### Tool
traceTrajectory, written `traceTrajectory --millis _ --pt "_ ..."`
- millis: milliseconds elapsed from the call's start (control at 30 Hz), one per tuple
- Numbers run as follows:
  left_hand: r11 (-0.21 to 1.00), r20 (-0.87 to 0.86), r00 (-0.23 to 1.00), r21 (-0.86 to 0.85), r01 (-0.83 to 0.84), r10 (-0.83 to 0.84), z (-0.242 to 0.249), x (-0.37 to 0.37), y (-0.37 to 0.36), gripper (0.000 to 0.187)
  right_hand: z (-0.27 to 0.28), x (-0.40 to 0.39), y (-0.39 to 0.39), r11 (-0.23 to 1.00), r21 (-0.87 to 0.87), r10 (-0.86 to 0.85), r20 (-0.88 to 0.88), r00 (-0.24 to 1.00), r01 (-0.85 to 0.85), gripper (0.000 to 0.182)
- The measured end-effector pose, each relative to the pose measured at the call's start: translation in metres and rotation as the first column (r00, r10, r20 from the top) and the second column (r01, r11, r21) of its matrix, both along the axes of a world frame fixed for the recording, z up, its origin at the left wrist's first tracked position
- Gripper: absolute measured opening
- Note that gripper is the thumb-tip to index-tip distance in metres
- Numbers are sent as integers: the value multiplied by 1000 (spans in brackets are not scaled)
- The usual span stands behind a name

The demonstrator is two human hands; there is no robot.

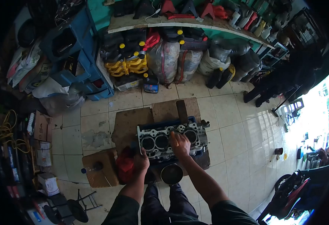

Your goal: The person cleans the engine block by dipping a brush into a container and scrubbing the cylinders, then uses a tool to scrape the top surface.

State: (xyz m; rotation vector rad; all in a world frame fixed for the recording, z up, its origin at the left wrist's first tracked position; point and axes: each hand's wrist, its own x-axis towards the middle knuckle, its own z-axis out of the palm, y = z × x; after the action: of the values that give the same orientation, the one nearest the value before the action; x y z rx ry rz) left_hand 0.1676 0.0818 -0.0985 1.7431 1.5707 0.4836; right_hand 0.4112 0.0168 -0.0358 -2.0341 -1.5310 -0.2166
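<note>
A grey metal engine block with large round cylinder bores lies on flattened cardboard, its open bores facing up. My left hand is at its near left corner, thumb raised against the edge; the other fingers are hidden. Over the bores, my right hand bends down with its fingers drawn together. Something orange shows at those fingers, too small to name. Beside my left hand lies a crumpled red bag or cloth. A round bowl stands in front of the block, near my feet.
A cardboard box with a plastic bottle is at the left. Oil jugs and full sacks line the back wall under a shelf. A person in dark clothes stands at the right, above a motorcycle.
</note>
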Motion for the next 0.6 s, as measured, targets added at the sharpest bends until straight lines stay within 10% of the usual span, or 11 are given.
traceTrajectory --millis 100,133,233,367,500,600 --pt "999 1 1000 -23 23 -23 1 3 -1 57 31 12 0 989 -7 149 52 987 -149 41" --pt "999 -27 1000 -44 15 -16 2 3 1 56 44 11 1 992 -126 8 29 1000 -4 17" --pt "1000 14 1000 26 8 -9 -1 3 1 54 14 -2 5 986 -64 -150 83 985 155 42" --pt "999 13 999 -39 30 -29 0 2 2 54 19 26 1 997 -75 -23 25 999 25 33" --pt "1000 11 1000 -3 8 -8 9 6 0 55 16 -14 16 959 -25 -283 -111 953 282 24" --pt "1000 28 999 5 16 -17 4 2 0 56 36 2 6 998 -11 -59 -17 998 59 19"
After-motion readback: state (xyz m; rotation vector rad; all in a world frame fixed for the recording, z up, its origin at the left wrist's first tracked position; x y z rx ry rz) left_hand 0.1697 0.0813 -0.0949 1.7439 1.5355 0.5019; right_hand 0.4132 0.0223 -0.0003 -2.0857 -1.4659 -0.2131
